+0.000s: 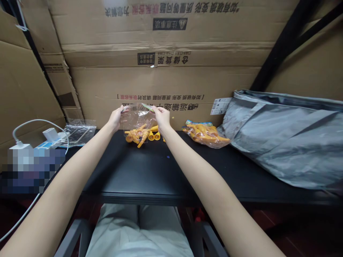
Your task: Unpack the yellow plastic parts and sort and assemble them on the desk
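Both arms reach out over the black table. My left hand [117,117] pinches the upper left edge of a clear plastic bag [138,115]. At the opposite upper corner, near a green strip, my right hand [162,117] grips the same bag. Its film is stretched upright between the two hands. Orange plastic parts [138,135] lie in the bottom of the bag, their exact kind too small to tell. Beside them on the table, just left of my right wrist, are yellow cup-like pieces [154,136], partly hidden by the bag and hand.
Another bag of orange parts [205,135] lies to the right, before a large grey fabric bag [284,139]. At left are a white charger with a cable [21,149] and a clear bag [80,132]. Cardboard [166,78] walls the back of the black table [134,175].
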The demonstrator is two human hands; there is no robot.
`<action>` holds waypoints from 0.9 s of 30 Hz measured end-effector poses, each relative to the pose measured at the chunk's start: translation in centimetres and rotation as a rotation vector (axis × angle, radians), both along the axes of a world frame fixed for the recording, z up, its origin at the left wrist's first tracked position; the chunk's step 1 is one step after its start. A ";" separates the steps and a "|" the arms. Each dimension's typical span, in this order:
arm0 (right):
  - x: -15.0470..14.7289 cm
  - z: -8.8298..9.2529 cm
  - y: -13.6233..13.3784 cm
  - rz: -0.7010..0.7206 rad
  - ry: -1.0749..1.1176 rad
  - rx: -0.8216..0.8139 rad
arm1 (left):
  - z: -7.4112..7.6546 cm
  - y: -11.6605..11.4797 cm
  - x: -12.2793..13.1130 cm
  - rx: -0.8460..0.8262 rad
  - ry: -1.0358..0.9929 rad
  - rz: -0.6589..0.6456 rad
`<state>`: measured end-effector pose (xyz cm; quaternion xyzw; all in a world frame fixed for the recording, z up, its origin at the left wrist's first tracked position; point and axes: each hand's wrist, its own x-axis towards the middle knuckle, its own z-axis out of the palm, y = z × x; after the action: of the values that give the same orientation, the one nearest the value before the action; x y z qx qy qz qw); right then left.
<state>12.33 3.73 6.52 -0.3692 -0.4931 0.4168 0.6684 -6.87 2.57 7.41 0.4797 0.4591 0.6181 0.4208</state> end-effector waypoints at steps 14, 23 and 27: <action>2.4 1.2 -3.9 0.055 0.019 0.250 | 1.4 -3.9 0.7 0.298 -0.082 -0.027; 3.9 -4.8 -4.2 0.236 -0.117 -0.010 | -4.5 -5.1 -0.2 -0.035 -0.272 -0.181; 4.6 -5.9 -3.8 0.529 -0.261 -0.341 | -5.9 -4.5 -1.1 -0.211 -0.123 -0.132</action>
<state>16.98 -0.07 0.59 -0.3855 -0.5764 0.6013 0.3969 -7.96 -1.93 1.51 0.4229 0.4624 0.5656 0.5362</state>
